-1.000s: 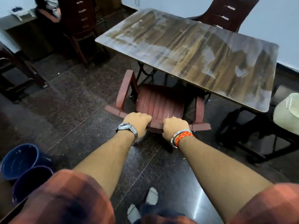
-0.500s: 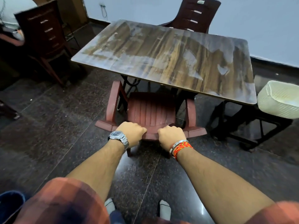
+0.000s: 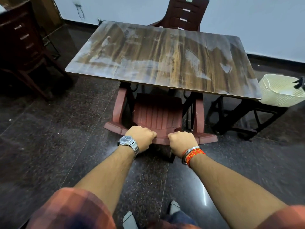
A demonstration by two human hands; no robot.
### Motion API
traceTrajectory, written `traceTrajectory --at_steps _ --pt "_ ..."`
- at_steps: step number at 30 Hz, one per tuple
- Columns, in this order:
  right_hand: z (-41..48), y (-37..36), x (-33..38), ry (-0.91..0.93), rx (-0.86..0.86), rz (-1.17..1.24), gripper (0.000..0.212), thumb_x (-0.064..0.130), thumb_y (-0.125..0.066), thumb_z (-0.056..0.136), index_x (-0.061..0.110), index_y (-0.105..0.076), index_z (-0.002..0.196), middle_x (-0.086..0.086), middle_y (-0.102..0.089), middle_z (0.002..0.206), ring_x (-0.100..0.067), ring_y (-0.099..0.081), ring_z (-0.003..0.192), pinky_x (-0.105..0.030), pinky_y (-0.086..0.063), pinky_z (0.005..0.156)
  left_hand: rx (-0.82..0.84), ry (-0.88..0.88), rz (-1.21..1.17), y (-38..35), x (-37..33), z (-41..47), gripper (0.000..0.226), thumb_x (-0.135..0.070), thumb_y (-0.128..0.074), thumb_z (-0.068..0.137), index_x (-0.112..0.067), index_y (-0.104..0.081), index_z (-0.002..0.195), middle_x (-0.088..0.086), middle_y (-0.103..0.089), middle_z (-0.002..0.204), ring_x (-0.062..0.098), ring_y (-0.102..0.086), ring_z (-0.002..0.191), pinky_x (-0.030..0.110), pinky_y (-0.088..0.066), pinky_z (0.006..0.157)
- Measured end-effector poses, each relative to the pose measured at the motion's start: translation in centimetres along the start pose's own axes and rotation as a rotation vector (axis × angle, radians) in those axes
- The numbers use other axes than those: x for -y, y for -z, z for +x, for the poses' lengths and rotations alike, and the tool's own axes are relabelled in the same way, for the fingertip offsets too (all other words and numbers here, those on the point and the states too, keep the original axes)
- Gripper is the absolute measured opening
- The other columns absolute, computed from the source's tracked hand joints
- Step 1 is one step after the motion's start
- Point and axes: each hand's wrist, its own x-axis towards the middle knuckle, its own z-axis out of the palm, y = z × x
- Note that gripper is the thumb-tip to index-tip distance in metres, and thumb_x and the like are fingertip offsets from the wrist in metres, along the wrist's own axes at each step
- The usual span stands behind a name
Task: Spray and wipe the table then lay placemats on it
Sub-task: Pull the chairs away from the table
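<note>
As grips [image 3: 141, 138] [image 3: 182, 141] clasp chair [image 3: 158, 113], table [image 3: 165, 60] (seemingly streaked) stands.

A near chair [image 3: 156, 113] sits partly under the near edge of the table [image 3: 165, 60], the left hand [image 3: 142, 138] and right hand [image 3: 181, 141] gripping its backrest side by side, with a far chair [image 3: 186, 14] behind the table's far edge, a third chair [image 3: 21, 43] well apart to the left, and a basket [image 3: 280, 91] just beside the near right corner.

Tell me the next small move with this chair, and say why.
Probably push the chair a little farther under the table, then let go. The left hand and right hand both grip the top of its backrest, and the front of its seat already sits beneath the table edge, so it looks only partly tucked in.
</note>
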Motion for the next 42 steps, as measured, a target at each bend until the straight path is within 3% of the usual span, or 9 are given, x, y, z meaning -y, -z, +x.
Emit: traceTrajectory --at_steps 7,20,22,24,26,28,31,35,42 --pt "4.3 0.8 -0.8 -0.024 -0.005 -0.007 0.023 0.018 -0.045 0.090 0.011 -0.056 0.107 -0.011 -0.063 0.109 -0.035 -0.062 0.097 -0.037 -0.045 0.074 -0.027 0.006 0.001 0.4 2.9 3.3 0.031 -0.016 -0.053 0.088 -0.025 -0.059 0.117 0.001 -0.068 0.112 0.031 -0.066 0.100 0.033 -0.036 0.066" --pt "6.7 0.8 -1.8 -0.025 -0.011 0.028 0.028 0.030 -0.057 0.082 0.014 -0.056 0.105 -0.007 -0.063 0.108 -0.032 -0.061 0.099 -0.039 -0.047 0.074 -0.002 -0.029 -0.025 0.8 4.5 5.5 0.021 -0.026 -0.056 0.085 -0.023 -0.058 0.105 -0.003 -0.068 0.106 0.027 -0.065 0.099 0.033 -0.040 0.065" --pt "6.4 0.4 -2.0 0.006 -0.053 0.085 0.041 0.039 -0.059 0.077 0.015 -0.055 0.110 -0.004 -0.061 0.113 -0.028 -0.058 0.106 -0.038 -0.048 0.079 -0.051 -0.065 -0.085 0.4 4.7 5.3 0.035 -0.044 -0.056 0.082 -0.025 -0.060 0.111 -0.004 -0.068 0.111 0.024 -0.065 0.102 0.034 -0.050 0.073" --pt "5.6 -0.3 -2.6 0.069 -0.151 0.160 0.063 0.048 -0.059 0.072 0.012 -0.053 0.124 -0.005 -0.059 0.124 -0.026 -0.052 0.118 -0.037 -0.045 0.095 -0.110 -0.160 -0.155 0.3 4.5 5.1 0.067 -0.063 -0.051 0.081 -0.024 -0.052 0.136 -0.003 -0.060 0.134 0.021 -0.060 0.119 0.035 -0.053 0.090" --pt "4.3 -0.7 -3.3 0.078 -0.208 0.193 0.082 0.053 -0.058 0.070 0.007 -0.045 0.136 -0.009 -0.049 0.140 -0.027 -0.039 0.133 -0.037 -0.028 0.114 -0.198 -0.280 -0.224 0.7 3.5 5.2 0.090 -0.070 -0.042 0.079 -0.013 -0.039 0.149 0.003 -0.048 0.149 0.020 -0.052 0.131 0.034 -0.047 0.103" --pt "2.5 -1.0 -4.2 0.011 -0.225 0.204 0.095 0.056 -0.053 0.065 0.005 -0.034 0.144 -0.008 -0.033 0.152 -0.025 -0.021 0.144 -0.038 -0.013 0.119 -0.266 -0.367 -0.256 1.5 1.8 5.7 0.093 -0.070 -0.043 0.080 -0.007 -0.038 0.148 0.008 -0.047 0.150 0.023 -0.051 0.133 0.035 -0.046 0.106" --pt "0.0 -1.5 -6.3 -0.094 -0.275 0.242 0.100 0.054 -0.044 0.063 0.006 -0.025 0.148 -0.007 -0.018 0.158 -0.022 -0.006 0.147 -0.038 -0.005 0.120 -0.320 -0.418 -0.262 3.1 -1.4 7.3 0.088 -0.066 -0.044 0.085 -0.004 -0.040 0.147 0.013 -0.048 0.148 0.027 -0.052 0.131 0.036 -0.044 0.106" --pt "-3.2 -2.4 -11.2 -0.305 -0.411 0.335 0.085 0.047 -0.037 0.074 0.007 -0.024 0.149 -0.008 -0.020 0.158 -0.021 -0.008 0.147 -0.035 -0.001 0.118 -0.413 -0.393 -0.272 5.9 -7.0 10.7 0.079 -0.057 -0.037 0.091 0.000 -0.044 0.144 0.017 -0.050 0.146 0.032 -0.054 0.127 0.040 -0.045 0.106" --pt "-7.1 -2.4 -26.1 -0.654 -0.581 0.290 0.071 0.043 -0.024 0.087 0.009 -0.024 0.150 -0.008 -0.018 0.158 -0.021 -0.012 0.147 -0.037 -0.006 0.118 -0.521 -0.322 -0.288 11.5 -20.9 20.3 0.078 -0.055 -0.034 0.093 -0.005 -0.030 0.153 0.012 -0.033 0.158 0.027 -0.033 0.144 0.042 -0.024 0.119"
